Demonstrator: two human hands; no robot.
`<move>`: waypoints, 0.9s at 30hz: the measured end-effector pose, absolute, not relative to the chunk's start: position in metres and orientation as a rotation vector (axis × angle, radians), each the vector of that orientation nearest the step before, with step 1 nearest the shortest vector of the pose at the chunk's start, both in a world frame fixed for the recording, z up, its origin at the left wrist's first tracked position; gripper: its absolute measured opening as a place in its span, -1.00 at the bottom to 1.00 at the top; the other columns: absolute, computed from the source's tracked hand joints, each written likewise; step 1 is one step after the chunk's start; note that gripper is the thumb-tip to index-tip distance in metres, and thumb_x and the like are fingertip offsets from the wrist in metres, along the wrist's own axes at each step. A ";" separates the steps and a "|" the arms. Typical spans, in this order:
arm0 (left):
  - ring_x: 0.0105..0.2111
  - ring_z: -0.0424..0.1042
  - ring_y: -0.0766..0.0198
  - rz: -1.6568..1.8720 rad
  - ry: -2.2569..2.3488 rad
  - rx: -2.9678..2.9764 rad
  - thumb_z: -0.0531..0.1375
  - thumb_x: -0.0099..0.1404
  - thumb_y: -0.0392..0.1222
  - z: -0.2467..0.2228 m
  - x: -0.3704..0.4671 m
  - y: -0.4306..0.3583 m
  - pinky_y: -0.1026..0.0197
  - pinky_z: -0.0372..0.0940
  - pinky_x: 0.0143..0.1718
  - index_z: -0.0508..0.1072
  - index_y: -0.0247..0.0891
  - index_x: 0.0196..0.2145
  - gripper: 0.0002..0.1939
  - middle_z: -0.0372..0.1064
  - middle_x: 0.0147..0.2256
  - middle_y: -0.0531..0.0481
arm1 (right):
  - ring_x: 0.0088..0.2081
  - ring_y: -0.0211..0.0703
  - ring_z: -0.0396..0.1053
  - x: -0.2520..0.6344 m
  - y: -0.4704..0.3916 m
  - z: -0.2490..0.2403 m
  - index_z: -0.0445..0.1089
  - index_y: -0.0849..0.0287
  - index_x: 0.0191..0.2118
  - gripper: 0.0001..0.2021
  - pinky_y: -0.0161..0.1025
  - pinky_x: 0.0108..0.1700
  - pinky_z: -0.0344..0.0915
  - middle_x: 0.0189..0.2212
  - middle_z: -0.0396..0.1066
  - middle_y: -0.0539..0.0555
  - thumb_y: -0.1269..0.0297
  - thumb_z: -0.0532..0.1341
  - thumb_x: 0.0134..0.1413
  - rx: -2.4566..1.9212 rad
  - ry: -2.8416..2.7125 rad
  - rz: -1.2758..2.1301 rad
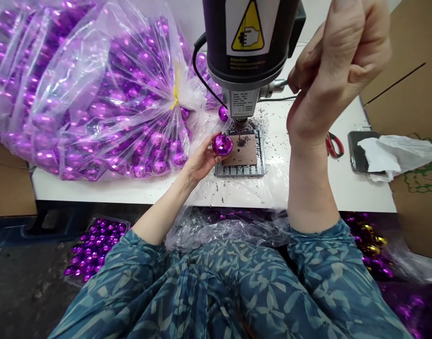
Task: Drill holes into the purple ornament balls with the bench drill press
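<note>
A shiny purple faceted ball (222, 144) is held in the fingers of my left hand (203, 157), beside the drill bit and over the left edge of a brown board (247, 153). The board lies on the grey metal base (239, 172) of a black drill press (249, 52), which carries a yellow warning sign. Raised at the right of the machine, my right hand (339, 66) is closed around a metal lever (280, 84). My fingers hide most of the lever. Dark shavings are scattered around the bit and base.
A big clear bag (106, 94) of purple balls, tied with yellow, fills the table's left side. Red-handled scissors (334, 145), a dark phone (359, 150) and white tissue (381, 155) lie at right. Cardboard boxes (403, 61) stand beyond. More balls (96, 245) sit below the table.
</note>
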State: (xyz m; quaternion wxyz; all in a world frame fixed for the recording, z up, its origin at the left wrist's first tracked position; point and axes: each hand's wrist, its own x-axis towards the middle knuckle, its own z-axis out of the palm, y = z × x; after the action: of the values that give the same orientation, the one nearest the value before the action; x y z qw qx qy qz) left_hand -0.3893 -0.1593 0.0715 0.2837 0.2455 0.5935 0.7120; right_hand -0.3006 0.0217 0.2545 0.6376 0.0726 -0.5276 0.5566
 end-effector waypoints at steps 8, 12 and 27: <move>-0.06 0.63 0.14 1.868 1.853 0.847 0.49 0.21 0.19 0.053 -0.393 -0.145 -0.02 0.53 0.07 0.52 -0.11 0.10 -0.39 0.62 -0.07 -0.11 | -0.65 -0.62 -0.08 -0.307 0.027 0.246 0.18 0.19 -0.44 -0.53 -0.46 -0.51 -0.04 -0.68 -0.09 -0.20 -0.16 0.20 0.12 0.109 -1.258 1.155; -0.05 0.63 0.12 1.836 1.972 0.944 0.51 0.17 0.17 0.050 -0.393 -0.139 0.01 0.54 0.03 0.51 -0.16 0.09 -0.36 0.60 0.00 -0.16 | -0.65 -0.60 -0.06 -0.308 0.026 0.245 0.15 0.17 -0.45 -0.54 -0.45 -0.52 -0.02 -0.67 -0.09 -0.20 -0.13 0.19 0.16 0.111 -1.259 1.124; -0.02 0.63 0.08 1.666 2.013 1.026 0.47 0.22 0.24 0.054 -0.398 -0.128 0.00 0.54 0.06 0.53 -0.19 0.15 -0.32 0.64 0.01 -0.17 | -0.68 -0.58 -0.09 -0.307 0.022 0.249 0.18 0.18 -0.49 -0.56 -0.45 -0.54 -0.05 -0.71 -0.07 -0.20 -0.09 0.25 0.08 0.201 -1.158 1.187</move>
State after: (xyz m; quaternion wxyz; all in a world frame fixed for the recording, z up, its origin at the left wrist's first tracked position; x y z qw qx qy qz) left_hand -0.3980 -0.1276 0.0535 0.1667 0.3603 0.7071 0.5851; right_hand -0.3067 0.0218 0.2487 0.6711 0.0893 -0.5139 0.5268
